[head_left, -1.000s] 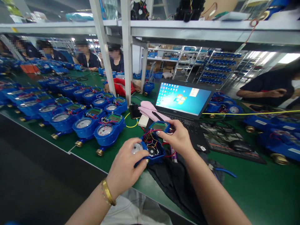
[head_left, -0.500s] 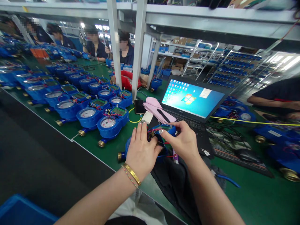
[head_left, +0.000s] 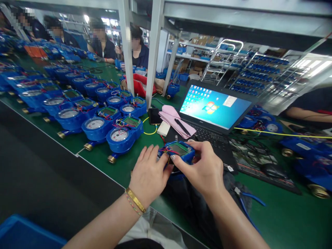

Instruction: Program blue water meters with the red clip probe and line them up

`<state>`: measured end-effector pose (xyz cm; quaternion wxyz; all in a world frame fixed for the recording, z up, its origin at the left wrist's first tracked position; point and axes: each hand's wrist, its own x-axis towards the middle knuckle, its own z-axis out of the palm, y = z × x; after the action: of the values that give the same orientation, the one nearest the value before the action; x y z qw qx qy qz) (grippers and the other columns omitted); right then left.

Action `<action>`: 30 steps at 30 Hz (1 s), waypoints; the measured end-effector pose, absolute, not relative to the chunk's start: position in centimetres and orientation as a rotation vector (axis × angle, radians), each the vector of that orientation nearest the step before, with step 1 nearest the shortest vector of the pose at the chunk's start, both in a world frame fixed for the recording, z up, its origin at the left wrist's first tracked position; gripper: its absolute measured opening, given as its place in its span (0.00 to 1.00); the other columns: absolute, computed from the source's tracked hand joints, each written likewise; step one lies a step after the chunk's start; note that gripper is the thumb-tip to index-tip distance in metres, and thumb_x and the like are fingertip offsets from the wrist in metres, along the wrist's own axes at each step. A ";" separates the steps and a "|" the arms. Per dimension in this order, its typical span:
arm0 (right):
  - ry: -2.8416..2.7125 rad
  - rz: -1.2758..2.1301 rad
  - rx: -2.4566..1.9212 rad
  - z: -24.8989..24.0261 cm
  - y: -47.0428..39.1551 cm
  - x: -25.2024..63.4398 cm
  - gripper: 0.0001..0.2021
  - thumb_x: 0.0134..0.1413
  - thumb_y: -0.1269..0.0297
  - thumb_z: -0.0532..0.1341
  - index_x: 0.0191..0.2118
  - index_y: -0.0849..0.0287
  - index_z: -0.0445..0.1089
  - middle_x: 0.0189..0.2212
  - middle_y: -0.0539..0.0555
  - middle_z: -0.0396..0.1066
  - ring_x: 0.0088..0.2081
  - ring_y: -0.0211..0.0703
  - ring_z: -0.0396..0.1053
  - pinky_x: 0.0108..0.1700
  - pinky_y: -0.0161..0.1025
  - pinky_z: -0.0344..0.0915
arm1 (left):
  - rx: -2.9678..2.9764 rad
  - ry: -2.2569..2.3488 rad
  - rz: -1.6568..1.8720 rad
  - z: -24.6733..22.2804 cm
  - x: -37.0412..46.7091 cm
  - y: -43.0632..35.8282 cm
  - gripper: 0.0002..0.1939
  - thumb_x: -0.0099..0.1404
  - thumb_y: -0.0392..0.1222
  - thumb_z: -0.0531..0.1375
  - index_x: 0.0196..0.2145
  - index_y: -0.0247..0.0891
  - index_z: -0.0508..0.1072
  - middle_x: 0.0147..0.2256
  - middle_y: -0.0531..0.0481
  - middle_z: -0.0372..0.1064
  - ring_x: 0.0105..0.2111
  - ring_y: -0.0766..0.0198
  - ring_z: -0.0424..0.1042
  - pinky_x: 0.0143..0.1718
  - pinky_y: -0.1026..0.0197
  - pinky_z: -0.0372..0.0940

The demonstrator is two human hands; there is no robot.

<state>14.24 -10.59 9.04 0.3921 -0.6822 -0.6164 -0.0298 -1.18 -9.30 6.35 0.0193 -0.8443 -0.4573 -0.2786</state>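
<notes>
Both of my hands are on a blue water meter (head_left: 179,148) with a green-framed display and thin coloured wires on top. My right hand (head_left: 206,166) grips the display end, thumb on the near side and fingers behind it. My left hand (head_left: 149,169) wraps over the round dial end, thumb bent inward by the wires; it hides the dial and most of the brass fitting. Under the meter lies a dark cloth (head_left: 192,204). Blue-handled pliers (head_left: 245,199) rest to the right of it.
Rows of similar water meters (head_left: 118,135) fill the left. Ahead are a phone (head_left: 154,116), pink papers (head_left: 172,117) with a black pen, and a laptop (head_left: 214,107). A mouse (head_left: 275,172) and more meters lie right. Metal posts (head_left: 154,52) rise ahead; co-workers sit beyond.
The display end now faces up more, showing its screen. My right hand has come lower and closer, and my left hand has slid slightly left and down. The pliers show more.
</notes>
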 end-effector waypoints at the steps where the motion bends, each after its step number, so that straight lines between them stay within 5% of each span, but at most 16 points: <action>1: -1.573 -0.074 -1.704 8.8 -10.8 14.0 0.21 0.40 0.46 0.64 0.36 0.56 0.64 0.35 0.56 0.74 0.26 0.45 0.71 0.25 0.38 0.65 | -2.626 -1.413 -0.878 6.3 -1.3 -9.3 0.12 0.64 0.42 0.54 0.41 0.34 0.71 0.48 0.33 0.68 0.51 0.44 0.67 0.54 0.40 0.62; 9: -1.631 -0.230 -1.644 6.2 -12.0 13.3 0.21 0.46 0.49 0.63 0.40 0.56 0.58 0.39 0.59 0.71 0.32 0.48 0.73 0.29 0.40 0.70 | -2.733 -1.304 -1.019 5.7 -2.4 -8.9 0.12 0.65 0.38 0.51 0.41 0.32 0.71 0.51 0.35 0.66 0.53 0.47 0.65 0.56 0.40 0.59; 15: -1.600 -0.367 -1.707 6.2 -13.2 11.8 0.19 0.51 0.47 0.58 0.39 0.57 0.57 0.30 0.57 0.70 0.31 0.51 0.73 0.29 0.42 0.69 | -2.801 -1.425 -1.400 6.3 -3.3 -9.0 0.05 0.65 0.37 0.51 0.37 0.38 0.66 0.49 0.44 0.68 0.50 0.59 0.68 0.55 0.49 0.62; 22: -1.554 -0.402 -1.885 6.1 -13.7 11.1 0.16 0.55 0.49 0.54 0.36 0.58 0.55 0.24 0.54 0.65 0.25 0.53 0.70 0.24 0.43 0.67 | -2.920 -1.361 -1.039 7.5 -2.5 -8.8 0.28 0.59 0.45 0.57 0.56 0.35 0.59 0.53 0.43 0.65 0.53 0.51 0.65 0.58 0.42 0.57; 26: -1.583 -0.235 -1.893 5.5 -14.0 11.3 0.15 0.53 0.53 0.56 0.39 0.60 0.58 0.31 0.58 0.66 0.29 0.54 0.70 0.27 0.46 0.68 | -2.902 -1.365 -0.855 7.4 -2.1 -8.3 0.31 0.58 0.47 0.58 0.57 0.33 0.60 0.56 0.41 0.63 0.55 0.50 0.63 0.58 0.42 0.56; 30: -1.726 0.163 -1.662 5.7 -14.8 14.1 0.18 0.52 0.60 0.60 0.47 0.62 0.61 0.46 0.62 0.67 0.45 0.52 0.69 0.42 0.45 0.69 | -2.889 -1.382 -0.764 7.6 -1.8 -8.3 0.28 0.60 0.48 0.56 0.56 0.33 0.60 0.55 0.40 0.63 0.55 0.50 0.62 0.57 0.41 0.57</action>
<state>14.12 -14.78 5.70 0.3614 -0.6452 -0.6701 0.0634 -1.84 -8.27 7.64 -0.0752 -0.8749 -0.4187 -0.2314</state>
